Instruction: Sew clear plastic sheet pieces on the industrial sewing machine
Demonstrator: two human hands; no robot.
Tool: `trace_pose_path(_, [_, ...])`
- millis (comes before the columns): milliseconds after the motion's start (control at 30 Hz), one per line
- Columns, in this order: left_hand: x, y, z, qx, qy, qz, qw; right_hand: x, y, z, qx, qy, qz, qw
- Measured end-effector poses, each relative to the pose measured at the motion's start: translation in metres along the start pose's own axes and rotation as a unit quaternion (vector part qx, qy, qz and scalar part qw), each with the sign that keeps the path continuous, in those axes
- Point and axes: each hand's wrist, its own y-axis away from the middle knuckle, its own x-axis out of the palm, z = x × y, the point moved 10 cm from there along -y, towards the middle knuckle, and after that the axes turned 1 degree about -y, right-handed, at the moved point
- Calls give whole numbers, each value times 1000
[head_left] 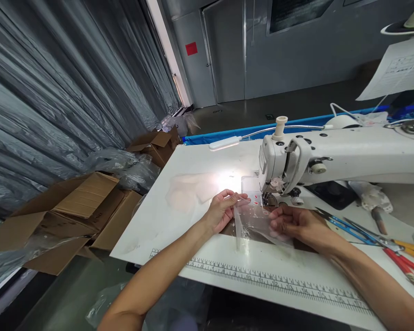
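Observation:
A clear plastic sheet [253, 219] lies on the white sewing table [179, 216] just in front of the needle of a white sewing machine [331, 158]. My left hand [222, 209] pinches the sheet's left edge with fingers closed on it. My right hand [293, 223] rests curled on the sheet's right side, holding it down. The needle area [269, 198] sits right behind both hands, lit by a gooseneck lamp [224, 144].
Scissors and red and yellow handled tools [393, 250] lie at the right. A printed ruler [262, 278] runs along the table's front edge. Open cardboard boxes [72, 216] and plastic bags stand on the floor to the left, by plastic-draped walls.

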Motion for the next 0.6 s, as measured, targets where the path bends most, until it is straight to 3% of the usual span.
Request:
trace_pose_path(67, [5,12,1,-21,-37,19,999,17,21,2,18,-13,109,994])
trace_pose_path(133, [18,35,10,-72,-104,85,988,25,51,1,29,16,198,980])
trace_pose_path(233, [37,77,29,-155,-239,204,936,13,83,-8,73,51,230,969])
trace_pose_path(300, [38,84,27,-131,-336,213,908,-11,78,-6,63,73,151,984])
trace_pose_path(400, [38,61,0,50,-515,155,842,-54,48,7,16,127,-56,990])
trace_pose_path(500, [46,39,-23,232,-652,91,717,-73,24,26,-43,292,-221,929])
trace_pose_path(600, [55,32,-20,318,-699,100,633,-70,15,33,-56,425,-260,865])
